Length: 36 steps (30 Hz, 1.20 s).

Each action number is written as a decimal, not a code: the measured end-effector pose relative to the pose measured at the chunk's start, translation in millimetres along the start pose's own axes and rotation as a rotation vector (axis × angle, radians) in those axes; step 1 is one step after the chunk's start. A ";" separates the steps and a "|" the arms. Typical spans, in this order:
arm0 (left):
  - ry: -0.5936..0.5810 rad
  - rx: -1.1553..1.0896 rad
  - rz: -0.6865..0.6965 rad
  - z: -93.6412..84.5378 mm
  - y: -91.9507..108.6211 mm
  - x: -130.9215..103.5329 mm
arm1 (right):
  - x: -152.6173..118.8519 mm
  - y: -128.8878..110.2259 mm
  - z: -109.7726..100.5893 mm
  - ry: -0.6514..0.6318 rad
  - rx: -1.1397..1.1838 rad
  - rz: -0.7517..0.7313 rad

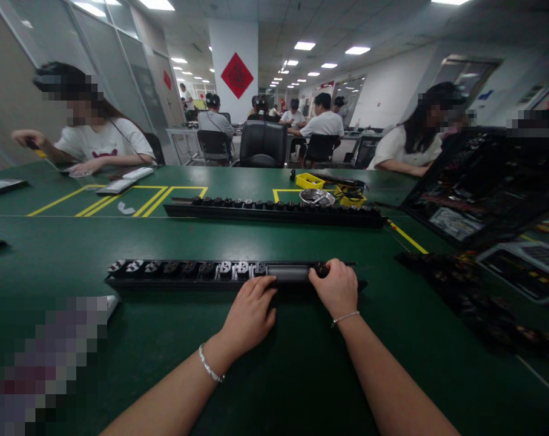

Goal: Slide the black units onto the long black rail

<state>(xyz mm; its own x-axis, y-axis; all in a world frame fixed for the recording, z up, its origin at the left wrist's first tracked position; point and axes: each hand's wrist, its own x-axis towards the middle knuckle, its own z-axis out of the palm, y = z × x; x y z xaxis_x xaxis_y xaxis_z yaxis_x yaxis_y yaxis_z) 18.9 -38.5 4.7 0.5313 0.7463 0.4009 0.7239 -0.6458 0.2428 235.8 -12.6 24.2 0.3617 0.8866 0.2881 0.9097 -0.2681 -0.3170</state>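
Observation:
A long black rail (165, 283) lies across the green table, with several black socket-like modules (189, 269) set along its left and middle part. Right of them a stretch of the channel shows bare. My left hand (252, 306) rests its fingertips on the rail's near edge beside the last modules, fingers fairly straight and holding nothing visible. At the rail's right end, my right hand (336, 287) has its thumb and fingers closed around a small black module (320, 269), partly hidden by the fingers.
Behind lies a second black rail (274, 213) with similar modules. Farther back are a metal bowl (317, 197) and a yellow tray (309, 180). Dark cables (483, 303) and an open black case (474, 188) stand right. People sit across the table.

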 end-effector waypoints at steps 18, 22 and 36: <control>-0.021 0.006 -0.008 -2.3 0.9 0.3 | 3.0 7.5 -10.1 -0.116 0.016 0.135; -0.015 -0.006 -0.016 -0.3 0.3 0.0 | 5.8 9.3 -12.3 -0.137 -0.009 0.141; -0.006 -0.001 -0.019 -1.0 1.1 0.1 | 4.2 15.0 -11.5 -0.098 0.000 0.129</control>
<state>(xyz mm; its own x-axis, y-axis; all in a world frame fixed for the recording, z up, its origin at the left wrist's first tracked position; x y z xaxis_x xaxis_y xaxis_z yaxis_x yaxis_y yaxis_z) 19.3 -39.3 5.8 0.5203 0.7592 0.3910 0.7335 -0.6318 0.2507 253.4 -17.2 31.0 0.4541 0.8772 0.1557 0.8570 -0.3823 -0.3455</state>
